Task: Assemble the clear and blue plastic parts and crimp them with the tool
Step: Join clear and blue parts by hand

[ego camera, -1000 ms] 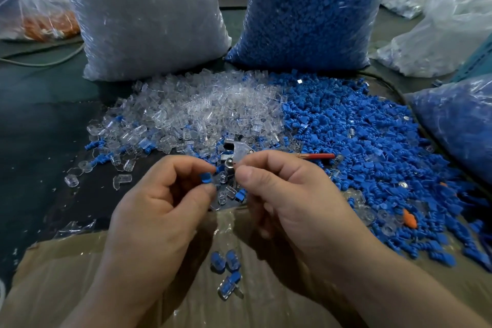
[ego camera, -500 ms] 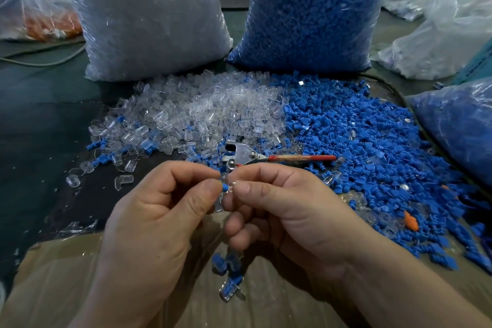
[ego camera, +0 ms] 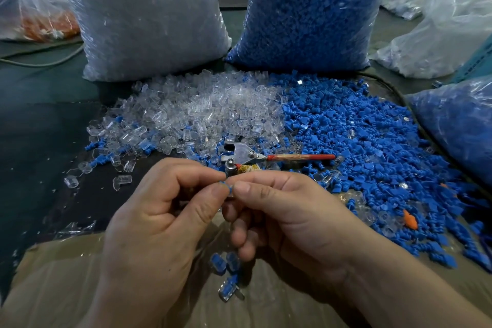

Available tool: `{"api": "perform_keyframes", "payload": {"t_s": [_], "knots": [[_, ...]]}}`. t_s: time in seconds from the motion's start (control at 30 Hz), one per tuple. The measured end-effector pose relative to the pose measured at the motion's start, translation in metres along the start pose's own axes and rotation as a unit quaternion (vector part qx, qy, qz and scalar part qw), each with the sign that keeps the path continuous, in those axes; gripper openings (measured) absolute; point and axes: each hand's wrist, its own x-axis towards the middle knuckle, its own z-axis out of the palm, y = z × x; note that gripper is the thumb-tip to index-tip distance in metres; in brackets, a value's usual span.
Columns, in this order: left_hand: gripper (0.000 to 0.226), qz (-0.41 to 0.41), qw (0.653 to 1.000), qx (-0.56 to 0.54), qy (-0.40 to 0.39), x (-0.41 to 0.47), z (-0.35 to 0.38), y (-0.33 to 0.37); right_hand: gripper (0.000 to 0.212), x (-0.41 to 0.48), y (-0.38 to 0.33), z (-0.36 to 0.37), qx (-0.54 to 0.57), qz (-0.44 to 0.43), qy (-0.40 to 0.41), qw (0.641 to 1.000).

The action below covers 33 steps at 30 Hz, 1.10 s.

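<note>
Dark green worktop [ego camera: 40, 141] spread with two loose heaps: clear parts [ego camera: 202, 114] toward the left, blue parts [ego camera: 359, 141] toward the right, touching and mixed where they meet. Behind them, upright and side by side, a bag of clear parts [ego camera: 143, 16] labelled "SJ 017" and a bag of blue parts [ego camera: 314, 8]. Another blue-filled bag [ego camera: 458, 125] at the right edge, and a bag with orange pieces [ego camera: 45, 24] far left.

At the near edge of the heaps, crimping tool [ego camera: 266, 157] lying flat, metal head to the left, red handle pointing right, untouched. Nearer still, brown sheet [ego camera: 53, 274] over the front of the worktop, with a few joined blue-and-clear pieces [ego camera: 226, 261] lying on it below the hands.

Just in front of the tool's head, left hand [ego camera: 159, 216] and right hand [ego camera: 287, 216] brought together, fingertips meeting. Pinched between both thumbs and forefingers: one small blue part [ego camera: 225, 186], mostly hidden by the fingertips; any clear mate not told apart. Remaining fingers of both hands curled underneath. Single orange piece [ego camera: 410, 220] among the blue parts at the right.
</note>
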Motion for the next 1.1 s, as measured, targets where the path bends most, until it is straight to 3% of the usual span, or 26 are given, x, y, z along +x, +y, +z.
{"api": "perform_keyframes", "payload": {"t_s": [0.2,0.33,0.47,0.57,0.7,0.8,0.97,1.1], "knots": [[0.014,0.039,0.998,-0.051,-0.009,-0.004,0.002,0.005,0.021,-0.003,0.000,0.003,0.038,-0.001,-0.024,0.999],[0.018,0.000,0.997,-0.067,-0.034,-0.004,0.002,0.006,0.017,-0.003,-0.001,0.001,0.044,-0.010,0.000,0.999],[0.012,-0.055,0.970,-0.233,-0.035,-0.004,0.007,0.011,0.016,-0.002,-0.002,0.000,0.046,-0.015,-0.022,0.999],[0.016,-0.055,0.951,-0.298,-0.059,-0.002,0.006,0.011,0.017,-0.002,-0.001,0.000,0.056,-0.015,-0.034,0.998],[0.016,-0.059,0.963,-0.253,-0.067,0.000,0.002,0.009,0.018,-0.004,-0.002,0.000,0.069,-0.010,-0.045,0.997],[0.014,-0.128,0.953,-0.265,-0.067,0.000,0.003,0.008,0.012,-0.003,0.000,0.000,0.062,-0.021,-0.027,0.998],[0.027,-0.169,0.955,-0.224,-0.098,0.001,-0.001,0.001,0.005,-0.003,0.005,0.000,-0.033,-0.050,-0.018,0.998],[0.040,-0.185,0.959,-0.201,-0.074,0.001,0.001,0.000,0.006,-0.007,0.005,-0.003,-0.248,-0.103,0.047,0.962]]}}
